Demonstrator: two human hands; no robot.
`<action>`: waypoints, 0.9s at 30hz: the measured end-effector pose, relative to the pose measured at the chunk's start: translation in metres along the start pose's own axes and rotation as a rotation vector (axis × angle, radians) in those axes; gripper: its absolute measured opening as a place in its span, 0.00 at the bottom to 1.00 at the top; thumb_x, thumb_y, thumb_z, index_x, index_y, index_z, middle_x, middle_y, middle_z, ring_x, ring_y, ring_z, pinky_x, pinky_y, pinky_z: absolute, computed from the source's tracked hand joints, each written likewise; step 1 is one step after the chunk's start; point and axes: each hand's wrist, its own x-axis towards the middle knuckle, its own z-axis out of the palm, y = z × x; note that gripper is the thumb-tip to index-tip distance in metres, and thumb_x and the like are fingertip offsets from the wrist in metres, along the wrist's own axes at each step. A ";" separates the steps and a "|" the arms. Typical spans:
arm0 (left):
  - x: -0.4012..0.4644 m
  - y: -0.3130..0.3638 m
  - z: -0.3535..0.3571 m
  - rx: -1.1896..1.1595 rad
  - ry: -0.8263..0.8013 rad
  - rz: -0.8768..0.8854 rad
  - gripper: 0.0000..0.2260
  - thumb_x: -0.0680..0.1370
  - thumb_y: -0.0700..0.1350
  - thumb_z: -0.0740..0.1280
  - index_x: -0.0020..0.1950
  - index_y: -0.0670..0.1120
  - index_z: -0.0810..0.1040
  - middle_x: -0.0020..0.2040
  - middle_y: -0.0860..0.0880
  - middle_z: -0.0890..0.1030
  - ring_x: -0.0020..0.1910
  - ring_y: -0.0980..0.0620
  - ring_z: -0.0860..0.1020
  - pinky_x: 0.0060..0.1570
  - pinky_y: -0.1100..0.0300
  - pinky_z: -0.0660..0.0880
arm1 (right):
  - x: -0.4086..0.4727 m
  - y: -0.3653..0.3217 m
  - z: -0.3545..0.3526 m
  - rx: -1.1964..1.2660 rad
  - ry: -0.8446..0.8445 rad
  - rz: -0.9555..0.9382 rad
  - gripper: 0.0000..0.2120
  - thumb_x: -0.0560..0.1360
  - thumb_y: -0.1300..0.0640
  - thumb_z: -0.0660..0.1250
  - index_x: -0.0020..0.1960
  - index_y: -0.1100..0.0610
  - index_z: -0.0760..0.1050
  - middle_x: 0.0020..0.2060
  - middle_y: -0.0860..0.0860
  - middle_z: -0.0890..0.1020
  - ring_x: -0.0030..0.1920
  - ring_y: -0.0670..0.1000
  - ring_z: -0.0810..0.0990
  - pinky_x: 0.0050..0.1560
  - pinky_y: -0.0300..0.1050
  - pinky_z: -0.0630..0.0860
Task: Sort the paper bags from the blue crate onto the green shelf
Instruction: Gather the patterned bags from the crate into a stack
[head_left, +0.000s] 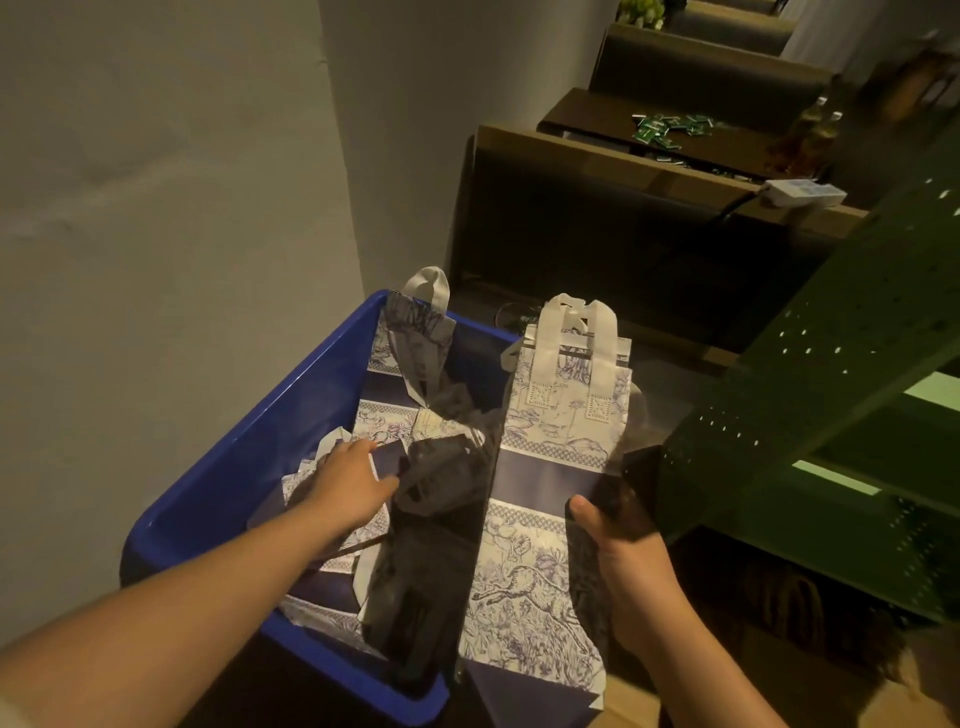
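A blue crate (249, 457) stands low at the left, holding several white paper bags with purple prints. My right hand (618, 551) grips a tall printed bag (540, 519) with white ribbon handles by its right edge, over the crate's right side. My left hand (353, 483) reaches into the crate and its fingers close on a small dark-banded bag (389, 460) lying among the others. Another bag (415, 338) leans upright against the crate's far wall. The green shelf (831, 395), perforated metal, rises at the right beside my right hand.
A grey wall (182, 208) runs along the left behind the crate. Dark wooden benches and tables (623, 176) stretch away at the back, with green packets (670, 127), bottles (815, 130) and a white box (800, 192) on them. A wooden floor shows at the bottom right.
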 end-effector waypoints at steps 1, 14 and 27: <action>0.005 -0.010 0.004 0.106 -0.040 0.015 0.36 0.77 0.59 0.71 0.81 0.47 0.63 0.79 0.43 0.66 0.77 0.40 0.66 0.74 0.43 0.67 | 0.000 0.000 -0.001 -0.003 0.012 -0.002 0.09 0.78 0.60 0.71 0.56 0.49 0.79 0.52 0.52 0.86 0.55 0.58 0.84 0.61 0.58 0.77; 0.025 -0.028 0.013 0.502 -0.195 0.037 0.56 0.69 0.64 0.78 0.85 0.51 0.46 0.82 0.46 0.56 0.81 0.40 0.55 0.73 0.44 0.66 | -0.008 0.007 -0.011 -0.045 0.042 0.035 0.07 0.81 0.59 0.67 0.57 0.54 0.80 0.50 0.54 0.88 0.54 0.58 0.85 0.61 0.64 0.77; 0.016 0.001 -0.012 0.319 -0.086 0.153 0.16 0.80 0.54 0.70 0.63 0.48 0.75 0.57 0.46 0.81 0.51 0.48 0.78 0.51 0.52 0.79 | -0.008 0.020 -0.009 -0.045 0.072 0.101 0.24 0.66 0.42 0.76 0.57 0.53 0.78 0.52 0.57 0.86 0.54 0.62 0.84 0.61 0.69 0.76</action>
